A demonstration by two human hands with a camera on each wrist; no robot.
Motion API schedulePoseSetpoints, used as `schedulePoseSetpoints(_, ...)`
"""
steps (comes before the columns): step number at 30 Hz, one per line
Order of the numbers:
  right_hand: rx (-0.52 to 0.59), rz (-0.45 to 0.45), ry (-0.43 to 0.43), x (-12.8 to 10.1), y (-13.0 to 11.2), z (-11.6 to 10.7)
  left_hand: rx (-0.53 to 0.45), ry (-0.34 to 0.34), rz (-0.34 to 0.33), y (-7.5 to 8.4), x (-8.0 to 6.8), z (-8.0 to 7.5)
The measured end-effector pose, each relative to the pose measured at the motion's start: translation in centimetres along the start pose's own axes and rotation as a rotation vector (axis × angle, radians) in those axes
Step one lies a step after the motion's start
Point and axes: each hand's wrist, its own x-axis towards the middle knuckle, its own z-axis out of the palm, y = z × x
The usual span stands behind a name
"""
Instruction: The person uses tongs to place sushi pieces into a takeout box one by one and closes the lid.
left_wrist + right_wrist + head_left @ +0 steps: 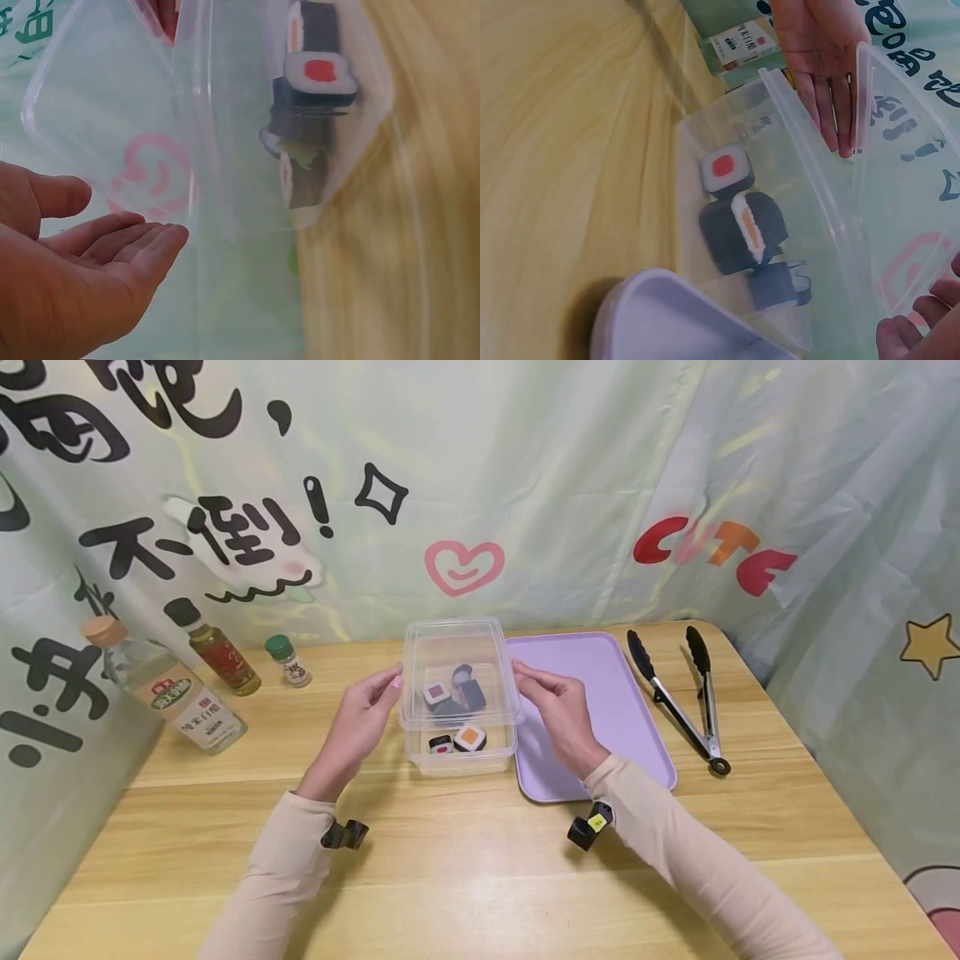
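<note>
Only the head view takes in the whole desk (480,877): the clear plastic box (459,752) stands at its middle with the lid (457,643) raised just above it, the left hand (365,714) at the lid's left edge and the right hand (558,706) at its right edge; right of the box lie a lilac tray (622,693) and, beyond it, black-tipped tongs (686,702); left of the box stand three bottles (183,693); the left wrist view shows that hand's fingers (142,240) straight and together, tips against the lid, thumb apart; the right wrist view shows only curled fingertips (922,330) of the right hand at the lid's rim, so whether they pinch it I cannot tell; the box holds sushi pieces (742,217), one with a red centre, one with an orange filling; their exact count is hard to make out through the plastic.
</note>
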Motion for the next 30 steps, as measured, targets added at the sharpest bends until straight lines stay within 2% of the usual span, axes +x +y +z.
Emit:
schedulePoseSetpoints(11,-0.068,0.029,-0.012,-0.3,1.2,0.0,-0.019,-0.085,-0.033,-1.0,-0.4,0.6)
schedulePoseSetpoints(19,-0.067,0.047,-0.035,-0.5,2.0,-0.1,-0.036,-0.138,-0.048,-1.6,-0.6,0.8)
schedulePoseSetpoints(30,-0.079,0.059,-0.041,-0.7,2.4,-0.2,-0.064,-0.175,-0.073,-2.1,-0.7,0.8)
